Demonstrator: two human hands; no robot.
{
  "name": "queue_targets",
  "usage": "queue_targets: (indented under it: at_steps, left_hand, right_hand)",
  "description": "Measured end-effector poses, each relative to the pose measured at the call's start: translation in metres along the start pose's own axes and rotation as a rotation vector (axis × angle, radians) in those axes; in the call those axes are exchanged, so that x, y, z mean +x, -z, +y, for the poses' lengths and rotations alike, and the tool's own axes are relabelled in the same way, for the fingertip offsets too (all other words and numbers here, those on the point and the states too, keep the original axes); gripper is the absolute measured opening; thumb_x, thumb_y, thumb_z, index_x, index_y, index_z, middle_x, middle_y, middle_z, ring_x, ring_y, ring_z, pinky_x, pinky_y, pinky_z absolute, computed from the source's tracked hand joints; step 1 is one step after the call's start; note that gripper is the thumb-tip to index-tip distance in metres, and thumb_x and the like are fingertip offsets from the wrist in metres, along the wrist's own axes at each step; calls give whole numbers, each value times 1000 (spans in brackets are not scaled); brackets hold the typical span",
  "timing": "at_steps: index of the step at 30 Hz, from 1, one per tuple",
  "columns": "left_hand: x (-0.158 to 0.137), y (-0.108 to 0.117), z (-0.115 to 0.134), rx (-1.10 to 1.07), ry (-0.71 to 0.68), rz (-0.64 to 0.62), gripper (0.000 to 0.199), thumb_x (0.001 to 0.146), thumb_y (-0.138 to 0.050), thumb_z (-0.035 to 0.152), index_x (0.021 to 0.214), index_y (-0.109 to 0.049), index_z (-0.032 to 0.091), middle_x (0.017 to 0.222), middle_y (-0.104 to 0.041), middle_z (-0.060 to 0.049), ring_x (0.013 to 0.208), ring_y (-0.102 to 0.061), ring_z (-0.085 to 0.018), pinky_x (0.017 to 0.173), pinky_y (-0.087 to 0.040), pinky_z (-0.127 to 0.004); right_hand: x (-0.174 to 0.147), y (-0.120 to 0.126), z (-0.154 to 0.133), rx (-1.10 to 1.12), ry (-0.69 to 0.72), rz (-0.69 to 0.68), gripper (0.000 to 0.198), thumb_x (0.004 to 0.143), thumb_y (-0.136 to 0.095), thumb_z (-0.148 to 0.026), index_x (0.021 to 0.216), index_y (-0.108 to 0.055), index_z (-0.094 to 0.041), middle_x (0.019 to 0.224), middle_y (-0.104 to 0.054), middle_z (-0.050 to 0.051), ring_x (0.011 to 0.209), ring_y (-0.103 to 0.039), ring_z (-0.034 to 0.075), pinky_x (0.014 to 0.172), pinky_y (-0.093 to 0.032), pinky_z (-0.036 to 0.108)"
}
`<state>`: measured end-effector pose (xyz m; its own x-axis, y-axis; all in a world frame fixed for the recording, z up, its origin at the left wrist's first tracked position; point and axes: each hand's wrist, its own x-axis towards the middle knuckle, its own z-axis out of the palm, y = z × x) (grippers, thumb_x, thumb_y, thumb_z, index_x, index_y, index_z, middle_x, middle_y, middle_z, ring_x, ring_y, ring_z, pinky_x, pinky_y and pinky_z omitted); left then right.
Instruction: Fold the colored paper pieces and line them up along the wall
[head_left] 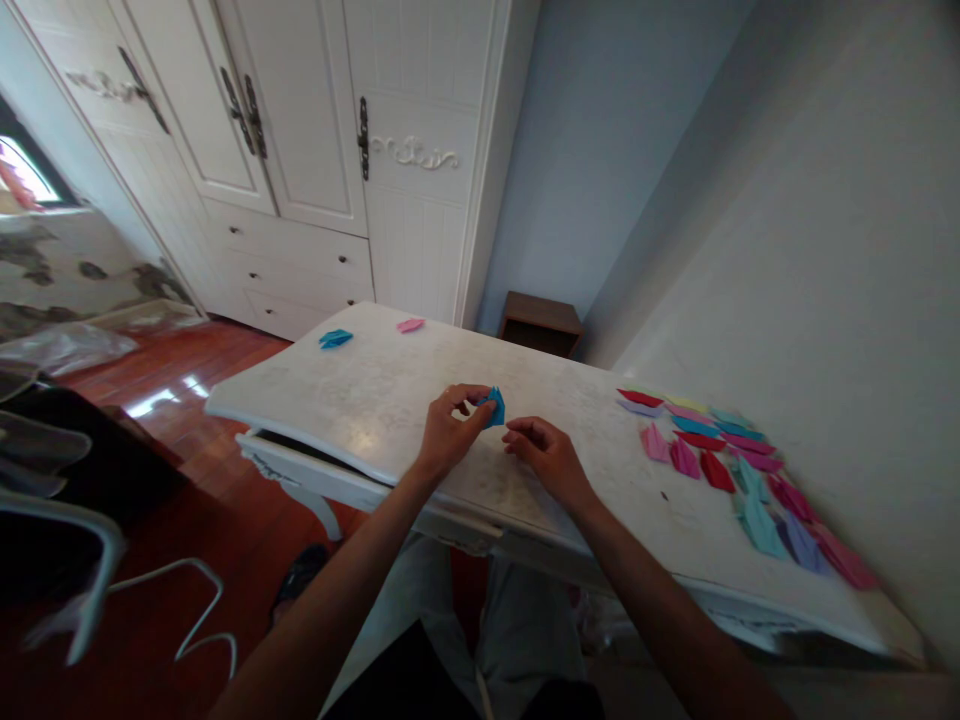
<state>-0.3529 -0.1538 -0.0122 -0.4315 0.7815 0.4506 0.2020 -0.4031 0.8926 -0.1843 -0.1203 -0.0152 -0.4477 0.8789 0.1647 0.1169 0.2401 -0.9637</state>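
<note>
We hold a blue folded paper (496,408) pinched between the thumb and fingers of our left hand (452,425), just above the white table (420,380), near the middle of its length. Our right hand (549,458) sits just beside the paper, its fingers loosely bent; we see nothing between them, but we cannot tell whether the fingertips meet. Toward the table's left end lie another blue piece (335,339) and a small pink piece (411,325), apart from each other. On our right, many folded papers (718,472) in red, pink, teal and purple lie grouped near the wall (825,300). Beyond the table stands a white wardrobe (420,90).
</note>
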Motion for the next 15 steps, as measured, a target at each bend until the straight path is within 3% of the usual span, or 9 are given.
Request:
queue_targets:
  at_steps: [5, 9, 15]
  left_hand:
    - [-11, -6, -1, -152, 89, -98, 24, 71, -74, 25, 93, -71, 15, 85, -72, -5, 72, -65, -14, 62, -52, -25]
    - [-15, -20, 6, -253, 168, -127, 26, 68, -77, 26, 90, -72, 15, 84, -73, -5, 73, -66, -15, 67, -53, -27]
    - [-3, -71, 33, -271, 336, -337, 22, 65, -79, 28, 82, -72, 16, 78, -74, -4, 69, -66, -14, 61, -51, -24]
  right_hand:
    - [-28, 22, 6, -58, -2, 22, 26, 79, -67, -41, 94, -68, -20, 87, -73, 6, 79, -69, 21, 75, -54, 35]
    - [-57, 41, 9, -83, -8, 28, 26, 83, -64, -41, 99, -67, -20, 87, -73, 6, 80, -69, 19, 77, -54, 34]
    - [-93, 60, 9, -135, 37, -59, 25, 88, -60, -32, 110, -65, -20, 104, -70, 7, 95, -67, 19, 86, -54, 35]
